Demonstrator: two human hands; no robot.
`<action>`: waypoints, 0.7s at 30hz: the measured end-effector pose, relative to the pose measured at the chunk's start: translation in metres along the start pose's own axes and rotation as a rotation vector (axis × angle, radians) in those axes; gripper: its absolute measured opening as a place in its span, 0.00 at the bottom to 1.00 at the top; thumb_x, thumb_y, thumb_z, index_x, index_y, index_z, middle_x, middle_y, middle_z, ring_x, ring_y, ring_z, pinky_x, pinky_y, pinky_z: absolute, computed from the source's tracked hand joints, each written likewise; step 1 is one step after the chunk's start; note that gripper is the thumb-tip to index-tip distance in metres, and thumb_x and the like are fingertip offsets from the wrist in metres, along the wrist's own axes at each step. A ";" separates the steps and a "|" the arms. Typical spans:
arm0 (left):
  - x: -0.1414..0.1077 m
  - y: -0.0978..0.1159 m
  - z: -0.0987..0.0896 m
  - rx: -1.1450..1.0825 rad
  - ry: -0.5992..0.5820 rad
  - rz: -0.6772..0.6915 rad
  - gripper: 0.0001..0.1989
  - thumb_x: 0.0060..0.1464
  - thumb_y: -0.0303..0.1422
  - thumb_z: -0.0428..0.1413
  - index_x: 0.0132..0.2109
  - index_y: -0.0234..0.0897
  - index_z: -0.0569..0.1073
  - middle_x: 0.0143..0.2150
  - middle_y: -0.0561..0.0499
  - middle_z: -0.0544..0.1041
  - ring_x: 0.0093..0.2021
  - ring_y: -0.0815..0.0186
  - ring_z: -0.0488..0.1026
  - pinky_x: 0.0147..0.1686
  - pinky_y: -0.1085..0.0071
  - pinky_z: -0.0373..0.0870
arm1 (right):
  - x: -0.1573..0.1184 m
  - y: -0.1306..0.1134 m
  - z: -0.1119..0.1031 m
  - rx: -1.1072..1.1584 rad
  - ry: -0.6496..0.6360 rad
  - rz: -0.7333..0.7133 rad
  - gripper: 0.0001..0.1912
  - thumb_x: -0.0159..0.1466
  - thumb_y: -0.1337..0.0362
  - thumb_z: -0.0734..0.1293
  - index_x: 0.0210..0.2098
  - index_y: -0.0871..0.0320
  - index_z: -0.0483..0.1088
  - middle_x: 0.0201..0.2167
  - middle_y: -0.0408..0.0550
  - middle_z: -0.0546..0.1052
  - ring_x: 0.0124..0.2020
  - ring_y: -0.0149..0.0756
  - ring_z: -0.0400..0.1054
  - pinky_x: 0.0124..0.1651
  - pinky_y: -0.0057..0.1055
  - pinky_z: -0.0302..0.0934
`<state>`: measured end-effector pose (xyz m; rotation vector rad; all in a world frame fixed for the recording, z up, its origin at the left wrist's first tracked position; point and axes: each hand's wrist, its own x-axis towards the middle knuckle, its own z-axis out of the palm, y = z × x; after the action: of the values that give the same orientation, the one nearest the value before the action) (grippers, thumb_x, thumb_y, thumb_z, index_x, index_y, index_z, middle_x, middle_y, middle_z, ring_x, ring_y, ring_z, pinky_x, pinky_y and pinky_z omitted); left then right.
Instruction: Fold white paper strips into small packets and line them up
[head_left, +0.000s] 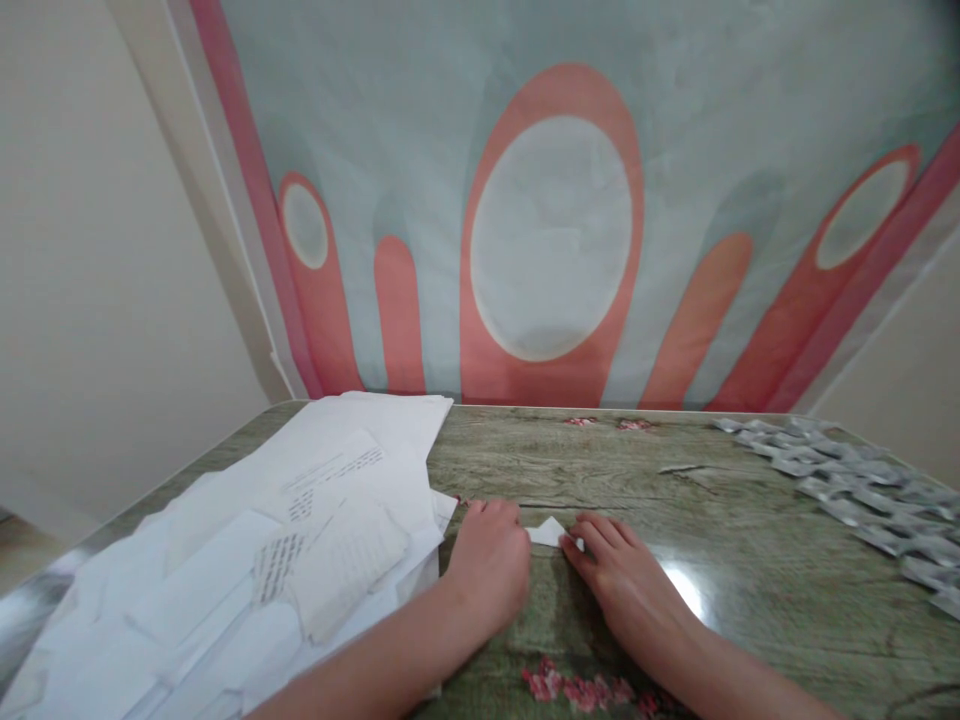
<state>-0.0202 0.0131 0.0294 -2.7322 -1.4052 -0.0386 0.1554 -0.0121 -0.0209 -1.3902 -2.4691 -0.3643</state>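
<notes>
Right hand [611, 560] fingers pinching folded white paper [551, 531] above worktop [525, 460]; left hand [491, 555] fingers curled alongside, grip hidden.

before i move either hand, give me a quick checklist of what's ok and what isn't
1. Small white paper piece in sight between the hands: ok.
2. Right hand on the piece: ok, thumb and fingers are at its right end.
3. Left hand gripping the other end: cannot tell, its fingertips are hidden.
4. Left forearm clear of the paper pile: not ok, it overlaps the pile in this view; contact is unclear.
5. Rows of grey pieces away from the right hand: ok, they lie apart at the table's right side.
</notes>
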 end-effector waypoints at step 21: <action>0.013 -0.015 0.029 -0.599 0.147 -0.130 0.06 0.46 0.32 0.60 0.30 0.38 0.70 0.31 0.54 0.70 0.36 0.63 0.67 0.36 0.71 0.60 | -0.005 0.014 0.009 0.675 0.123 0.196 0.15 0.60 0.71 0.59 0.46 0.55 0.64 0.44 0.51 0.68 0.45 0.39 0.64 0.47 0.37 0.61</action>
<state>-0.0248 0.0345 0.0023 -2.9768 -1.7501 -0.7682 0.1691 -0.0055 -0.0303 -1.2369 -2.0373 0.3849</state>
